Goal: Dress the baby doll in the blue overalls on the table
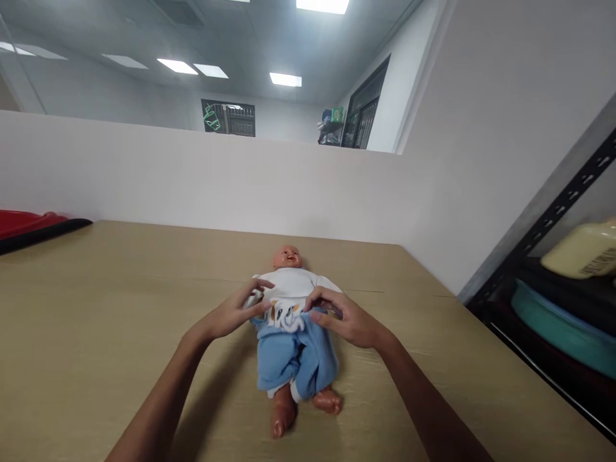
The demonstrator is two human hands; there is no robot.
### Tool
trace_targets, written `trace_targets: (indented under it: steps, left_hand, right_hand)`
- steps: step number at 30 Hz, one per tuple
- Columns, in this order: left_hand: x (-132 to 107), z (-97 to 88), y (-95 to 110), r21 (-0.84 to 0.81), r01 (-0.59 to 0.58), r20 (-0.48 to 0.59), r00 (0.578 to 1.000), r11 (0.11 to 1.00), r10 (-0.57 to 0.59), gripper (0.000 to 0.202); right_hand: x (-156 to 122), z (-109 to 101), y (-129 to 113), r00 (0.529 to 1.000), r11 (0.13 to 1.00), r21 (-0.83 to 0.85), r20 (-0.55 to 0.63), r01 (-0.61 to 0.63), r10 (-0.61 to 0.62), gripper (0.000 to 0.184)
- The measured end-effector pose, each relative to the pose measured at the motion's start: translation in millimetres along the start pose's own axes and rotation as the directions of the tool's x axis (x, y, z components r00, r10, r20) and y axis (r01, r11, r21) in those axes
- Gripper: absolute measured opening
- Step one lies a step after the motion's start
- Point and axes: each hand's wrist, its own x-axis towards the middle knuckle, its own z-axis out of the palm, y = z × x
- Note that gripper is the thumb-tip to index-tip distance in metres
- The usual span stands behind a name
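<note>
A baby doll [291,282] lies on its back on the wooden table, head away from me and bare feet towards me. It wears a white top with a cartoon face on the belly and blue trousers [298,359] with white cuffs. At the doll's left-hand side in view, my left hand [237,309] rests by the top's hem, thumb and fingers apart. On the other side, my right hand [347,316] has its thumb and curled fingertips close together at the trousers' waistband, pinching the blue cloth. Its outer fingers are partly hidden.
The tabletop [144,289] ends at a low white wall with a glass pane above. A red object with a black edge [43,230] sits at the far left. To the right, a black metal shelf [543,237] holds a teal basin [563,324] and a cream-coloured container [582,250].
</note>
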Motion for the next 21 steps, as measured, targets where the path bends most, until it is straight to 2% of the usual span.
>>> trace_targets:
  steps: [2, 5, 8, 10, 12, 16, 18, 21]
  left_hand:
    - [11.9, 10.8, 16.5, 0.025, -0.080, 0.144, 0.987, 0.996, 0.076, 0.061]
    - [28.5, 27.3, 31.5, 0.109, -0.092, 0.360, 0.932, 0.990, 0.047, 0.064]
    - [38.3, 30.7, 30.7, 0.097, -0.094, 0.387, 0.921, 0.991, 0.049, 0.053]
    - [41.1, 26.5, 24.7, 0.055, -0.101, 0.365, 0.928, 0.993, 0.075, 0.047]
    - [42.2, 22.6, 18.4, 0.017, -0.093, 0.363, 0.928, 0.996, 0.080, 0.043]
    - [42.2, 27.7, 10.3, -0.034, -0.040, 0.327, 0.944, 0.999, 0.049, 0.044]
    - [41.9, 35.1, 6.2, -0.069, 0.004, 0.301, 0.954, 0.998, 0.017, 0.049]
    - [41.2, 43.8, -2.3, -0.125, 0.150, 0.270, 0.956, 0.981, -0.112, 0.067]
  right_hand:
    - [5.1, 4.0, -1.9, 1.000, 0.999, 0.035, -0.015, 0.028, -0.028, 0.022]
    - [8.6, 2.9, 9.1, 0.978, 1.000, -0.014, -0.204, 0.026, -0.029, 0.025]
    - [2.4, -9.8, 29.1, 0.938, 0.999, -0.032, -0.346, -0.017, 0.005, 0.033]
    - [-5.3, -19.3, 39.5, 0.950, 0.996, -0.044, -0.306, -0.078, 0.061, 0.037]
    - [-12.6, -24.3, 43.4, 0.977, 0.988, -0.087, -0.186, -0.125, 0.107, 0.042]
    - [-20.3, -16.1, 34.8, 0.996, 0.980, -0.183, 0.035, -0.076, 0.083, 0.053]
    - [-23.1, -6.6, 30.3, 0.995, 0.992, -0.111, 0.077, -0.062, 0.071, 0.055]
    - [-30.7, 7.8, 31.5, 0.988, 0.974, 0.172, 0.069, -0.148, 0.137, 0.052]
